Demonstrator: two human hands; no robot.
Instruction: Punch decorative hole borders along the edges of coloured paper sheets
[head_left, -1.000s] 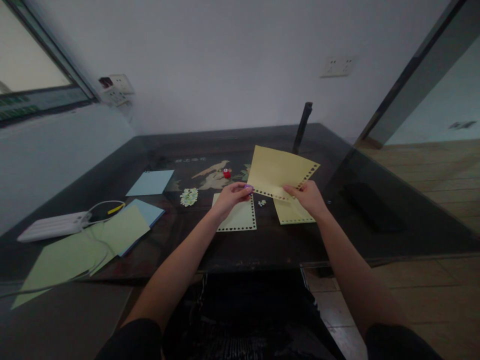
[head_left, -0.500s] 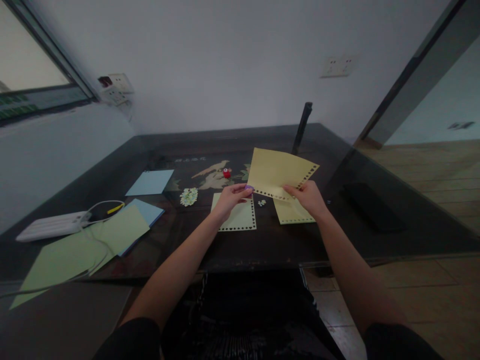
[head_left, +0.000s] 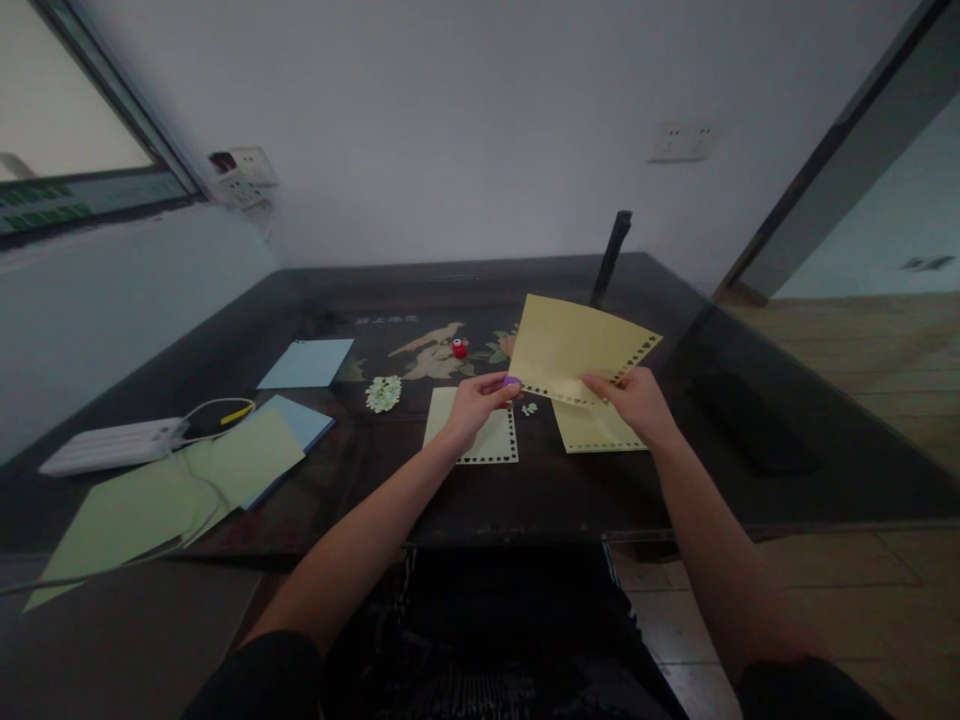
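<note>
My left hand (head_left: 474,410) is closed on a small purple paper punch (head_left: 511,382), mostly hidden by the fingers, at the lower left corner of a yellow sheet of paper (head_left: 581,340). Shaped holes, hearts among them, run along two edges of that sheet. My right hand (head_left: 636,400) pinches its lower edge, keeping it raised and slightly bent above the table. Below my left hand lies a pale green sheet (head_left: 491,445) with punched edges. Another punched yellow sheet (head_left: 596,432) lies under the raised one. A few tiny cut-outs (head_left: 529,409) are between them.
A red paper punch (head_left: 459,348) stands behind a pile of pale cut-outs (head_left: 384,394). Leftward are a light blue sheet (head_left: 307,362), stacked green paper (head_left: 172,490) and a white power strip (head_left: 116,447) with a cable. A black post (head_left: 611,258) rises at the back; a dark flat object (head_left: 754,422) lies right.
Both hands, with the punch and the yellow sheet, appear slightly further right. The whole view has also shifted a little. Each hand keeps its hold.
</note>
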